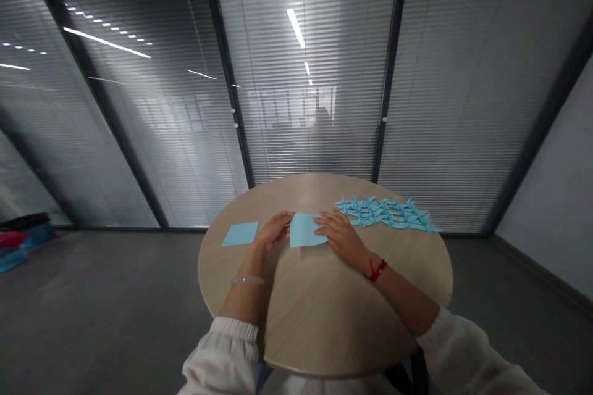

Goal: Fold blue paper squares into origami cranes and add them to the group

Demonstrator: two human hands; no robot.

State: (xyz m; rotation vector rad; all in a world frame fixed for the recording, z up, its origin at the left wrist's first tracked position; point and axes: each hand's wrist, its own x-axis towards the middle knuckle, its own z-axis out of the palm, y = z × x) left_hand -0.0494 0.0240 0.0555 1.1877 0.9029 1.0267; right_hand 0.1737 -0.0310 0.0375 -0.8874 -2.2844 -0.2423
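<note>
A square sheet of light blue paper (303,231) is held between my two hands, over the middle of the round table. My left hand (277,228) grips its left edge, fingers curled behind and thumb near the top corner. On the right side, my right hand (340,233) has its fingers laid over the sheet's face and edge; its thumb is hidden. Left of my left hand lies blue paper (240,234), flat on the wood. Beyond my right hand, several folded blue paper cranes (389,212) stand close together in rows.
The round wooden table (333,321) has its near edge close to my body. Behind it stands a glass partition with blinds (315,148) and dark frames. Red and blue items (23,241) sit on the floor at far left. A white wall (551,197) rises at right.
</note>
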